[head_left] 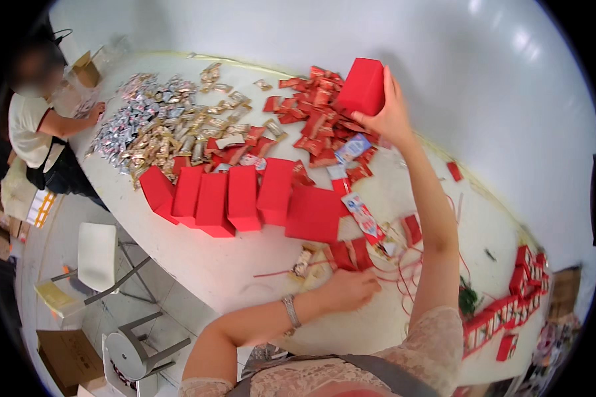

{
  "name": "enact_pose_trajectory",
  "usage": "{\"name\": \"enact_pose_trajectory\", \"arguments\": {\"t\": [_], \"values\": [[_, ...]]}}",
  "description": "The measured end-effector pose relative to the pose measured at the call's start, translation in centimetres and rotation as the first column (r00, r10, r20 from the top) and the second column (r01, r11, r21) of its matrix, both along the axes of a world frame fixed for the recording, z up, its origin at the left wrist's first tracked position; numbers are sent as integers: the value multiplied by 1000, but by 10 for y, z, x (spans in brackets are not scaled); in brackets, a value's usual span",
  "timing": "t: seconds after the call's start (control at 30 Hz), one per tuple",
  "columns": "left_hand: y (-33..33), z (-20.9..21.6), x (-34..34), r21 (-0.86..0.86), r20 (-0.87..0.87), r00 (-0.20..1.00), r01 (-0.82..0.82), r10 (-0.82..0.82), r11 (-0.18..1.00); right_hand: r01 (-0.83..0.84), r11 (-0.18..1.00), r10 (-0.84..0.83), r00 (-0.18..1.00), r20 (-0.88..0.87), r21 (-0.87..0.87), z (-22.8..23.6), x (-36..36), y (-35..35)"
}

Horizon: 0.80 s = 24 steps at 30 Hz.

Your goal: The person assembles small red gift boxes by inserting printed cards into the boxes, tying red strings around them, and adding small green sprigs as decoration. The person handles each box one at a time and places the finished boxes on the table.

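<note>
My right hand [392, 114], arm stretched forward, grips a red box [363, 86] above the far side of the table. Its thumb is on the near edge and its fingers are along the right side. Beneath and left of the box lies a heap of red wrapped packets [311, 106]. My left hand [351, 290] is low over the near side of the table, its fingers curled; whether they hold anything I cannot make out. Just beyond it are small red packets [349, 255] and thin red cords [404, 276]. Several red boxes [213, 204] stand in a leaning row, beside a wider red box [314, 215].
Gold-wrapped packets [179, 132] and silver ones [136, 109] are heaped on the white table [192, 255]. At far left a person [43, 122] reaches over the table. Small red boxes [496, 314] line the right side. A white chair [98, 255] and a stool [126, 354] stand at left.
</note>
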<state>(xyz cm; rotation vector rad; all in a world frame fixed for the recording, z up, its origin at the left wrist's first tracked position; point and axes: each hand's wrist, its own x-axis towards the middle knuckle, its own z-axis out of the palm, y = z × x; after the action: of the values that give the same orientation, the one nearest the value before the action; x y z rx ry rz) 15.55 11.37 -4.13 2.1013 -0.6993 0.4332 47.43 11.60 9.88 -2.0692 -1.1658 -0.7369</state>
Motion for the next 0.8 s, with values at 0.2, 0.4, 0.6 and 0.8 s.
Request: {"name": "enact_pose_trajectory", "arguments": {"t": [0.2, 0.4, 0.6, 0.8], "values": [[1, 3, 0, -186, 126, 986, -87, 111, 979, -183, 982, 146, 882, 449, 38, 9, -188, -107], [3, 56, -54, -859, -133, 965, 2, -226, 513, -247, 951, 168, 917, 360, 185, -55, -318, -196], [-34, 80, -155, -629, -85, 975, 109, -207, 770, -223, 954, 254, 956, -148, 202, -92, -394, -224], [-47, 103, -185, 117, -134, 976, -157, 172, 981, -229, 896, 436, 297, -850, 380, -121, -450, -250]]}}
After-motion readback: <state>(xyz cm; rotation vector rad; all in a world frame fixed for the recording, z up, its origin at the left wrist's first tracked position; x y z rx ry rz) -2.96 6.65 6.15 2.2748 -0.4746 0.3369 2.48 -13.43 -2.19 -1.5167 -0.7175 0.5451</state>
